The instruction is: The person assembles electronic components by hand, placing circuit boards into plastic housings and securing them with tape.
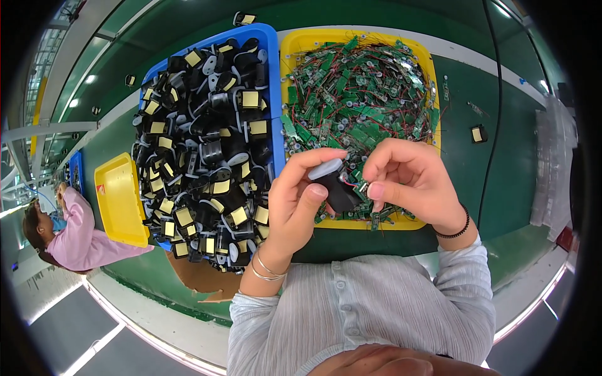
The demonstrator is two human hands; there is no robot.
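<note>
My left hand (293,210) is closed on a black plastic housing (339,192) with a grey rounded end (326,169). It holds the housing tilted, just above the near left part of a yellow tray (434,94) heaped with green circuit boards (360,116) and thin red and black wires. Close beside the housing, my right hand (411,178) pinches a small wired part (364,187) between thumb and fingers. Reddish wires run between this part and the housing; their ends are hidden. More black housings (213,150), many with cream pads, fill a blue tray (273,75) to the left.
Farther left stands another yellow tray (122,200), near a person in pink (78,229). Torn cardboard (197,276) sits below the blue tray. On the green table at right lie a padded black housing (479,133), a black cable (497,94) and clear plastic packaging (552,160).
</note>
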